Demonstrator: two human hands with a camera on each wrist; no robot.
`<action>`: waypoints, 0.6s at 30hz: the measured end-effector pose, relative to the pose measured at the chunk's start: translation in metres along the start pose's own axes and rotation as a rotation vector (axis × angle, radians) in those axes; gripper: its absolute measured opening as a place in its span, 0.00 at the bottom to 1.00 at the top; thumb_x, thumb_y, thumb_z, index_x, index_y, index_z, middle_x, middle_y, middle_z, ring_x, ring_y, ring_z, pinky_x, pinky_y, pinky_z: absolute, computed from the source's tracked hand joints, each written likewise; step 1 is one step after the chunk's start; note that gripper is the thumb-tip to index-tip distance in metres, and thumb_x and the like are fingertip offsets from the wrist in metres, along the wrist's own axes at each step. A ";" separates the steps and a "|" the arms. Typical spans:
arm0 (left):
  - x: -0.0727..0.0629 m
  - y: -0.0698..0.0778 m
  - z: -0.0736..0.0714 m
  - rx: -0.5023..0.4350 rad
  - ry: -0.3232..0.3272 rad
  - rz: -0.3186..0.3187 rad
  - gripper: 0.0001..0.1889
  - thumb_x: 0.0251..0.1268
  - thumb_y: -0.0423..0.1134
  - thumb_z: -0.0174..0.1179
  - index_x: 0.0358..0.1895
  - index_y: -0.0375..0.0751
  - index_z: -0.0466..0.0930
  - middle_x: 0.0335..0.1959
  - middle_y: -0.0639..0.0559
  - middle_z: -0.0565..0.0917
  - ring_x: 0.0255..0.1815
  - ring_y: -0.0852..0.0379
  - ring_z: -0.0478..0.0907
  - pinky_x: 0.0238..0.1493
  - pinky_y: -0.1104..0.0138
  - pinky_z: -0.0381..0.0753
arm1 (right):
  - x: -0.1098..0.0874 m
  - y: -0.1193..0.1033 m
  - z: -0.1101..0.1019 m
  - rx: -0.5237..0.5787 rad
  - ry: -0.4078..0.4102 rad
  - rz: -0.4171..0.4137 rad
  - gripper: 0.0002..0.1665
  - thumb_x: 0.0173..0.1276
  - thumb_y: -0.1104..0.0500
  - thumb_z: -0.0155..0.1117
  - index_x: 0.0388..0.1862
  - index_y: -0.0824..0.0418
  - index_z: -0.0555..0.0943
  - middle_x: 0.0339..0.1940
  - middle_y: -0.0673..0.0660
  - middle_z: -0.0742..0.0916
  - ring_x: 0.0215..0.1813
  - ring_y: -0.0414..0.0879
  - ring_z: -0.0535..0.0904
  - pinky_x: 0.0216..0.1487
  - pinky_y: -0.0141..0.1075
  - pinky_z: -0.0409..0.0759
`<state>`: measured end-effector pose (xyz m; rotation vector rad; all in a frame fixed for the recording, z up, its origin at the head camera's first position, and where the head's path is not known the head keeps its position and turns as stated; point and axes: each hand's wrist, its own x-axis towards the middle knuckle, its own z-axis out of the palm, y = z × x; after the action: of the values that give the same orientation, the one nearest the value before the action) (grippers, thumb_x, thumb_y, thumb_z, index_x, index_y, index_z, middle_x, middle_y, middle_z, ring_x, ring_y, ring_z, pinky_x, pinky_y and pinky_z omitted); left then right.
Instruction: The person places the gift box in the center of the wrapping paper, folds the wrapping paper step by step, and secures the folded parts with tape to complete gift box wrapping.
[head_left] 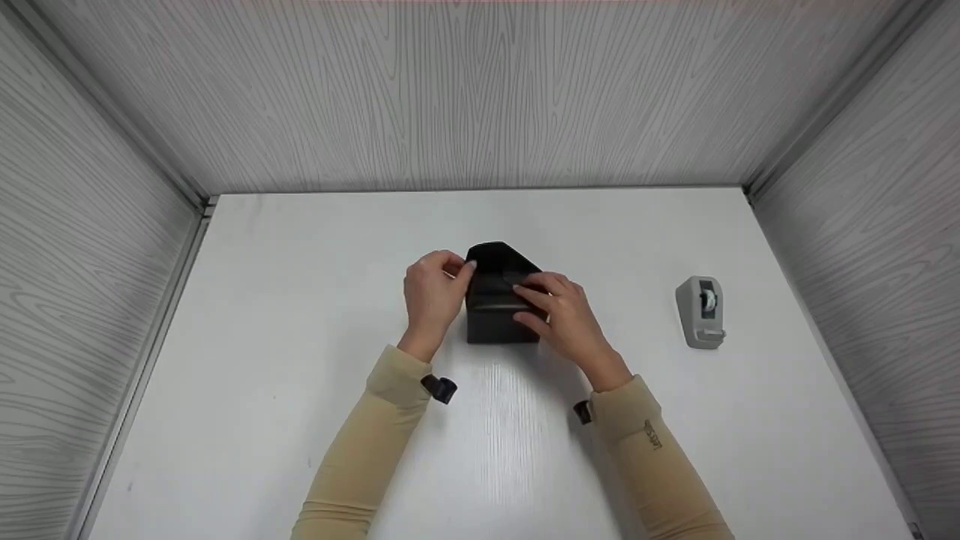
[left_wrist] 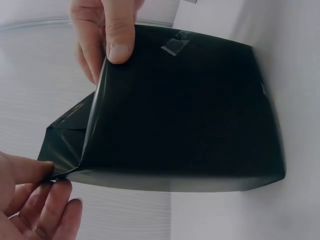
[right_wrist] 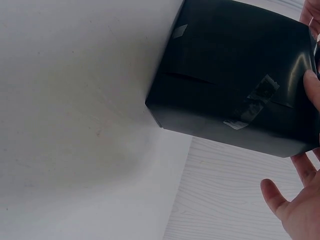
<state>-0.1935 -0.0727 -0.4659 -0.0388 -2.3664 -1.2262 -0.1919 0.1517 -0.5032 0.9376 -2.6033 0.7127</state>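
A box in glossy black wrapping (head_left: pixel 491 328) stands on the table between both hands. A folded black flap (head_left: pixel 490 253) rises at its upper end. My left hand (head_left: pixel 435 296) pinches the wrapping's upper left corner between thumb and fingers, plainly seen in the left wrist view. From the other side my right hand (head_left: pixel 566 319) has its fingers on the upper fold, with the thumb lower at the near face. In the left wrist view that thumb (left_wrist: pixel 120 42) lies on the wrapping's edge, fingers behind it. A strip of see-through tape (right_wrist: pixel 252 102) crosses one face. The box's inside is hidden.
A grey tape dispenser (head_left: pixel 701 311) with a roll in it stands to the right on the white table (head_left: pixel 315 262). Grey wood-grain panels (head_left: pixel 480 90) enclose the table at the back and both sides. A dark camera (head_left: pixel 440 388) sits at my left wrist.
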 end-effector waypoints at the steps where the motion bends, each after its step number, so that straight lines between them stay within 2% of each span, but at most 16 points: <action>1: 0.001 0.001 0.000 -0.005 -0.001 -0.006 0.07 0.61 0.38 0.68 0.29 0.38 0.86 0.23 0.52 0.84 0.22 0.57 0.80 0.28 0.62 0.77 | 0.000 0.000 0.000 0.001 0.000 0.000 0.25 0.67 0.49 0.68 0.59 0.60 0.82 0.59 0.57 0.79 0.64 0.54 0.71 0.61 0.54 0.67; 10: 0.007 0.002 -0.003 0.008 -0.018 -0.025 0.06 0.62 0.39 0.68 0.31 0.39 0.86 0.23 0.52 0.84 0.21 0.57 0.79 0.29 0.62 0.76 | -0.001 0.002 0.001 0.008 0.018 -0.013 0.25 0.66 0.49 0.68 0.59 0.59 0.83 0.59 0.57 0.79 0.63 0.55 0.71 0.60 0.55 0.68; 16: 0.003 0.001 -0.008 -0.075 -0.035 -0.067 0.08 0.61 0.37 0.68 0.41 0.38 0.87 0.27 0.51 0.86 0.26 0.57 0.82 0.31 0.62 0.79 | -0.001 0.002 0.001 0.018 0.026 -0.018 0.25 0.66 0.48 0.68 0.58 0.59 0.83 0.59 0.57 0.79 0.63 0.54 0.71 0.59 0.55 0.68; 18: 0.000 0.001 -0.009 -0.100 -0.041 -0.080 0.09 0.60 0.35 0.67 0.42 0.37 0.87 0.28 0.51 0.86 0.27 0.57 0.83 0.32 0.62 0.80 | -0.001 0.002 0.001 0.021 0.029 -0.022 0.25 0.66 0.48 0.68 0.58 0.59 0.83 0.59 0.57 0.80 0.63 0.54 0.72 0.59 0.55 0.68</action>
<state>-0.1899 -0.0794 -0.4609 -0.0017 -2.3596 -1.3935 -0.1924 0.1533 -0.5048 0.9527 -2.5611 0.7445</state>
